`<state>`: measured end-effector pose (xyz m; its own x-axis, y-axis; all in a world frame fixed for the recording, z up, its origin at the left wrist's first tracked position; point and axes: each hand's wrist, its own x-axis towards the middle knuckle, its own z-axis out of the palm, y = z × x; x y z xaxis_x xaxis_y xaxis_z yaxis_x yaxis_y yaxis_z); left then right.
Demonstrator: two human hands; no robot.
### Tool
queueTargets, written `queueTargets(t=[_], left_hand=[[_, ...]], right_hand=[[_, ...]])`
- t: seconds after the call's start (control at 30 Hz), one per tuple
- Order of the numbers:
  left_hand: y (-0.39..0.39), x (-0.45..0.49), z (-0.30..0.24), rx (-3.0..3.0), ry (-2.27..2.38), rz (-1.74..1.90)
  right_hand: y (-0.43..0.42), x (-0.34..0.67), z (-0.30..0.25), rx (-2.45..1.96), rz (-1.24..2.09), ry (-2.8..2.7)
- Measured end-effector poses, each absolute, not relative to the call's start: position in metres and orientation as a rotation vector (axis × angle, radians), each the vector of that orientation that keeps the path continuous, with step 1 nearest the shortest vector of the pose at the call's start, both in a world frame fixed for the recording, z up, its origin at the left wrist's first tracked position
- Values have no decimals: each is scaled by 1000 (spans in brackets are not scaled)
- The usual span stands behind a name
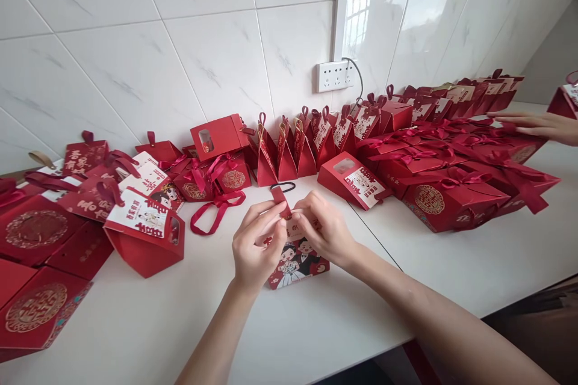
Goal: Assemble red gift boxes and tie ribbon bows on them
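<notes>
White table [149,319] | printed red box [298,266], top between left grip [256,245] and right grip [331,230]

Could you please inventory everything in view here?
Handled box: 1, red, between the hands
Other boxes: many, mostly red, left, right, along wall
Ribbons: many, dark red, mostly on boxes
Thin loop: 1, black, tabletop
Socket panel: 1, white, wall
Cable: 1, black, by panel
Tiled wall: 1, white, behind
Tabletop: 1 seamed surface, white, beneath boxes
Another person's hand: 1, bare, far right
Left hand: 1, bare, at handled box's top
Right hand: 1, bare, at handled box's top
</notes>
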<state>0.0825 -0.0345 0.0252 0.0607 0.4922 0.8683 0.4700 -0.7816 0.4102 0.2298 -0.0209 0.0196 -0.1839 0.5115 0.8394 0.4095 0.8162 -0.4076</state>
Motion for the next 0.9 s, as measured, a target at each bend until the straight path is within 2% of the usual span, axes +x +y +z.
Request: queueTargets(t=[0.9], left_hand=[[-36, 81, 29, 2313, 1077, 1826]], right_hand=[[-24, 230, 23, -707, 181, -1791]])
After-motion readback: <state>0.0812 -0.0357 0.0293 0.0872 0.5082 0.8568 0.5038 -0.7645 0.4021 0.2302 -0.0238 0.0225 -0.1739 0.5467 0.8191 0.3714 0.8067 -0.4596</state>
